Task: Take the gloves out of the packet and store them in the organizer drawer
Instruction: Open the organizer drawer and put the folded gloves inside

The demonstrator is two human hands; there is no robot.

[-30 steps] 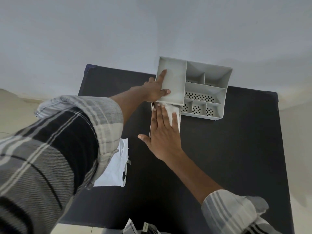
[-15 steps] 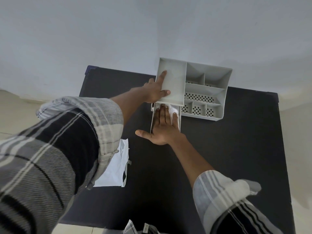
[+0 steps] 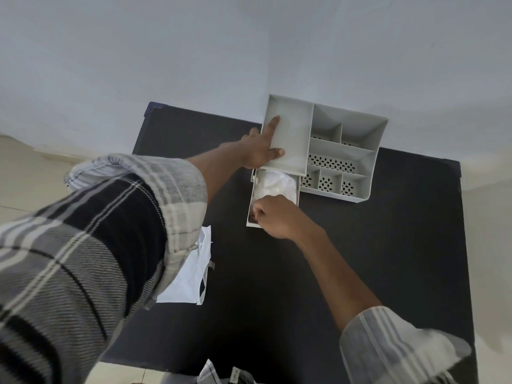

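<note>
A grey plastic organizer (image 3: 343, 151) with several compartments stands at the far edge of the black table. Its drawer (image 3: 250, 206) is pulled out toward me on the left side. White gloves (image 3: 275, 185) lie bunched inside the drawer. My left hand (image 3: 257, 151) grips the organizer's left compartment, with the thumb over its front edge and the index finger stretched inside. My right hand (image 3: 277, 217) sits at the drawer's near end, its fingers curled over the front wall. The white packet (image 3: 188, 278) lies flat on the table at the left, partly under my left sleeve.
The black table (image 3: 388, 245) sits in a corner against pale walls. Its left and right edges drop to a beige floor. A bit of checked cloth (image 3: 221, 375) shows at the near edge.
My right hand lay flat on the gloves, pressing them into the drawer. It has drawn back to the drawer's front end and curled, uncovering the gloves. My left hand has stayed put.
</note>
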